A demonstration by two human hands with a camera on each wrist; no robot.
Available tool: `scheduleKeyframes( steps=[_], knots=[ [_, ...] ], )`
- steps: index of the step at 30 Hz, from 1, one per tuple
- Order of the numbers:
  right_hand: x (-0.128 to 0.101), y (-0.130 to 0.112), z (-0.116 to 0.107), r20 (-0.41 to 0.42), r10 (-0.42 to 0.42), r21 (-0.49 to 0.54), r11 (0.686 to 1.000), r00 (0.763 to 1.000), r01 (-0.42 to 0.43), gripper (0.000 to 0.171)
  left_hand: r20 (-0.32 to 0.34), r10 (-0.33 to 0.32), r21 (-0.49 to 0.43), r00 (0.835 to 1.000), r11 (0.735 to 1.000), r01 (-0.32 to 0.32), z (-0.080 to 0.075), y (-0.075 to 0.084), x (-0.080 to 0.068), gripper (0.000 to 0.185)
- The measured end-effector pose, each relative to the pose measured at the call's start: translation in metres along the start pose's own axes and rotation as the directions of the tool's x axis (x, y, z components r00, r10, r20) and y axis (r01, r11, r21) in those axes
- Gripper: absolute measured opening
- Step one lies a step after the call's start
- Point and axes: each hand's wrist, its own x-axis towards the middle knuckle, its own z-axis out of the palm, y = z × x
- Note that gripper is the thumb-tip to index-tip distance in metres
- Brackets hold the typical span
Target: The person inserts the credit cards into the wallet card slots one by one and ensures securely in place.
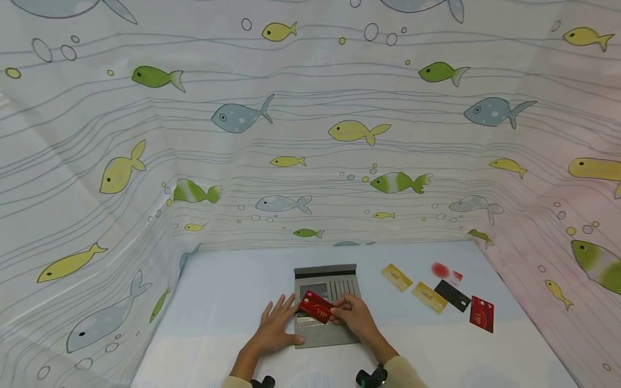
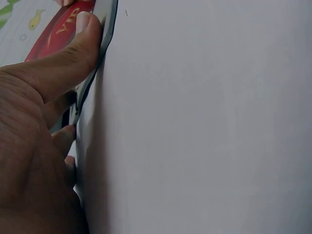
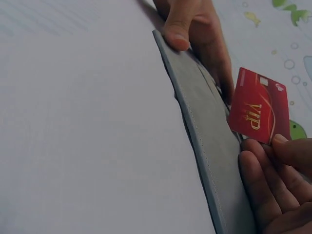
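Left hand (image 1: 275,323) lies flat, fingers spread, on the left half of the grey wallet (image 1: 328,280), which lies open at lower centre of the head view on the white table (image 1: 218,302). The red card (image 1: 316,306) sits just right of it, over the wallet's middle, tilted, pinched at its right edge by the right hand (image 1: 353,315) with thumb and fingers curled round it. My read: the card is at a slot mouth, not seated; most of its face is exposed, so insertion looks barely begun. Further right, well apart from the wallet, four cards lie loose: two gold cards (image 1: 397,277), a black card (image 1: 452,295), another red one (image 1: 482,313), plus a small red tag (image 1: 440,269) above them. So one card in hand, four left out. The left wrist view adds only the thumb (image 2: 73,53) pressed along the wallet edge beside the red card (image 2: 58,27); no slots visible. The right wrist view shows the wallet (image 3: 204,136) edge-on with the card (image 3: 258,105) standing nearly upright above it; the head view can't show that angle. Fish-print curtain (image 1: 310,134) walls in the back.
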Motion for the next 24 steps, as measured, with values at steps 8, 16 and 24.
scheduleKeyframes(
  steps=[8,16,24],
  knots=[
    [0.004,0.002,0.001,0.006,-0.004,-0.063,0.998,1.0,0.005,0.015,0.007,0.006,-0.001,1.0,1.0,-0.006,-0.001,0.0,0.001,0.093],
    [0.008,-0.001,0.002,0.027,-0.023,-0.186,0.982,0.999,0.027,0.014,0.01,-0.001,-0.015,1.0,1.0,0.001,-0.001,0.002,0.001,0.093],
    [0.011,-0.003,0.003,0.075,0.01,-0.218,0.976,0.997,0.006,0.016,0.015,-0.002,-0.006,1.0,1.0,0.003,0.0,0.0,0.001,0.093]
  ],
)
